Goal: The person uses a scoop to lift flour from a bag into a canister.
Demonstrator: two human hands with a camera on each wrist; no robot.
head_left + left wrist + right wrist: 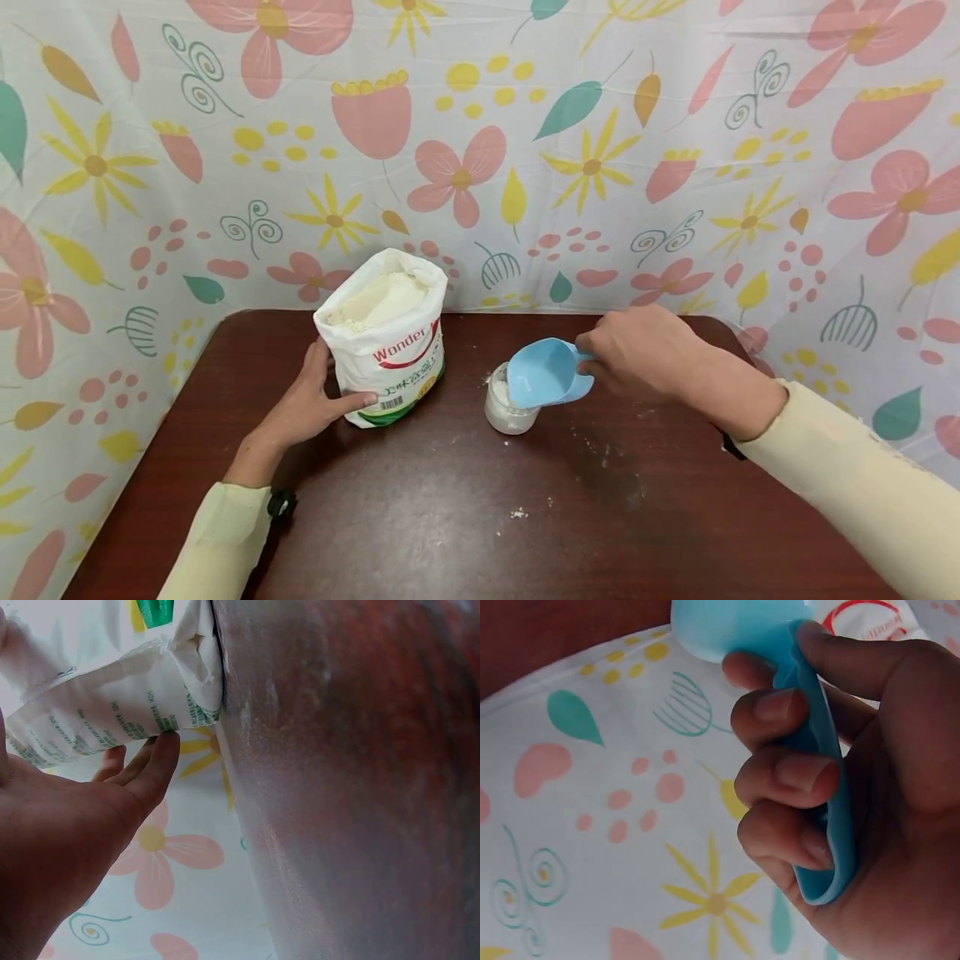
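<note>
A white "Wonder" bag [405, 367] of pale powder stands at the table's back left, its top open and leaning slightly. My left hand [307, 408] holds its lower left side, thumb across the front and fingers [154, 769] along the side. My right hand [637, 354] grips a light blue scoop [543, 375], fingers curled round the handle [832, 825]. The scoop's lip tilts down over the mouth of a small clear jar [510, 421], overlapping its rim in the head view. White powder shows inside the jar.
Specks of spilled powder [519, 513] lie on the dark brown table [420, 525] in front of the jar and to its right. A flower-printed curtain [465, 100] hangs behind the table and along its left side.
</note>
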